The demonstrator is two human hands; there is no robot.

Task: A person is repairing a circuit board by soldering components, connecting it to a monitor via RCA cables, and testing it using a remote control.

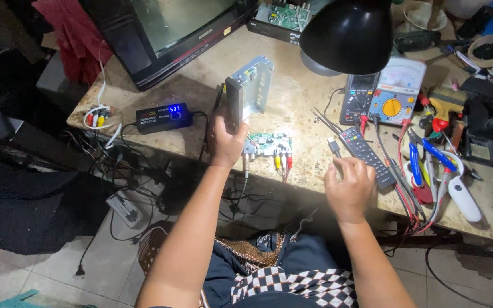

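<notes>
My left hand (226,142) grips the lower end of a grey metal casing (249,91) and holds it upright on the stone worktop (201,85). Just right of that hand lies a small green circuit board (269,142) with red, yellow and white plugs hanging off the front edge. My right hand (349,188) is closed around a thin cable or plug (334,149) near the worktop's front edge. A black remote control (366,155) lies right beside it, touching or nearly touching the fingers.
A black lamp shade (349,34) hangs over the middle. Two multimeters (386,97) with red and black leads sit at the right, beside pliers, a brush and a white tool (463,197). A black power supply with blue digits (164,117) and an old television (166,34) stand at the left.
</notes>
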